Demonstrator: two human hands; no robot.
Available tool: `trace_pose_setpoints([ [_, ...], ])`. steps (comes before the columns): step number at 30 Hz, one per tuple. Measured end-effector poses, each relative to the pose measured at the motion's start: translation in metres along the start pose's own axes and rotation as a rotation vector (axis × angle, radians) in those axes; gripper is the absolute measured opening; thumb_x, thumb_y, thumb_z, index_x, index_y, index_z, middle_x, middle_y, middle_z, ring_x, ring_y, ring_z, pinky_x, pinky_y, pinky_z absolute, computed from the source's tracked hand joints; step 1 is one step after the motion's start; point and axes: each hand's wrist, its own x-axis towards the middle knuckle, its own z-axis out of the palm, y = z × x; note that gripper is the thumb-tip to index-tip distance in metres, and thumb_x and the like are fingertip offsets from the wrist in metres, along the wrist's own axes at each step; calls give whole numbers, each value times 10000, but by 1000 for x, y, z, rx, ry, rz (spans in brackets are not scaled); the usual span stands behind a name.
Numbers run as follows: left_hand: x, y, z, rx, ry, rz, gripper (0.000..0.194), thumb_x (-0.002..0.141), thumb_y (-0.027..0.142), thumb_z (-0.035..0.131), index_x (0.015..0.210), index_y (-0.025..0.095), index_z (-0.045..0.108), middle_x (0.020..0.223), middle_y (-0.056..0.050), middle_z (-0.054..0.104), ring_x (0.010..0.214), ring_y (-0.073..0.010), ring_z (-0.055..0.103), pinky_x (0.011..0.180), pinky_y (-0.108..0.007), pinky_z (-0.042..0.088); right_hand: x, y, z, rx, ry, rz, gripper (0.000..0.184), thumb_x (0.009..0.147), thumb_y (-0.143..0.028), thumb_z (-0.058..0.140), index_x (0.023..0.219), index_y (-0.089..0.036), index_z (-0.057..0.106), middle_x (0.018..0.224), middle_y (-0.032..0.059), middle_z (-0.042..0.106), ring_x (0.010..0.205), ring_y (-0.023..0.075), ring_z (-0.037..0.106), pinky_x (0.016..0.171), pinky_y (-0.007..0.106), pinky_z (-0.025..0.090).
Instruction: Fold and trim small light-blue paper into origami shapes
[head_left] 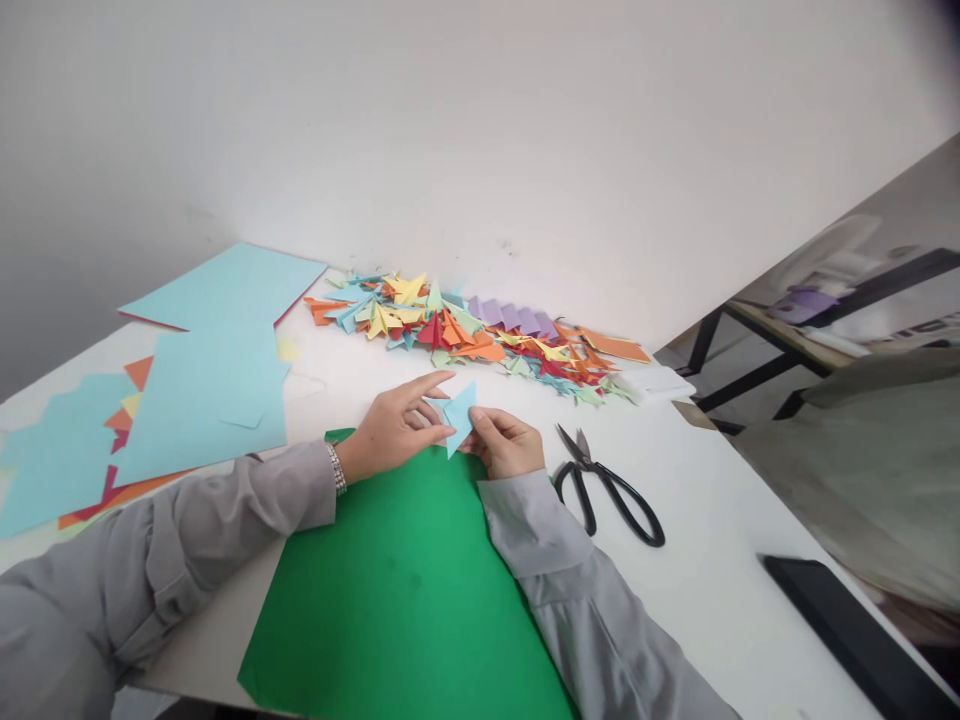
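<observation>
A small folded piece of light-blue paper (459, 415) is held up above the far end of a green sheet (405, 570). My right hand (514, 440) pinches its right side between thumb and fingers. From the left, my left hand (397, 425) grips the other side, its thumb in front and some fingertips hidden behind the paper; the index finger reaches out above. Just beyond both hands lies a long heap of small folded paper planes (450, 330) in many colours. Black-handled scissors (607, 485) rest to the right of my right hand, blades slightly apart.
Large light-blue sheets (225, 285) and cut light-blue pieces (67, 450) lie on the left of the white table (697, 500), with orange and red scraps among them. A dark flat object (847, 620) sits near the right edge. A wall (480, 130) rises behind the heap.
</observation>
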Motion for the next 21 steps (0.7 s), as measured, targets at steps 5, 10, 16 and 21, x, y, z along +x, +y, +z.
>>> trace_pose_setpoints([
  [5,1,-5,0,-39,-38,-27,455,693,237,621,1137,151,569,1041,-107,593,676,-106,621,597,-220,542,1,0,0,12,39,-5,317,538,-426,747,678,-152,667,390,-41,564,348,103,506,389,238,444],
  [10,2,-9,1,-126,-8,-57,364,703,238,608,1054,144,628,949,-85,609,663,-112,625,603,-241,553,-1,0,0,-9,-17,-24,308,564,-440,729,661,-153,668,407,-24,585,370,110,524,396,236,437],
  [16,2,-8,3,-165,7,-128,330,685,180,607,1008,129,648,949,-83,621,600,-95,619,595,-244,556,-2,-1,0,-88,-24,-66,283,578,-418,720,641,-149,663,398,-31,564,344,97,485,384,240,423],
  [21,2,-7,3,-159,52,-159,317,661,149,613,973,118,661,950,-90,635,609,-113,623,556,-241,547,-2,-1,1,-71,-60,-50,277,585,-403,717,685,-149,668,413,-25,583,360,97,505,402,235,435],
])
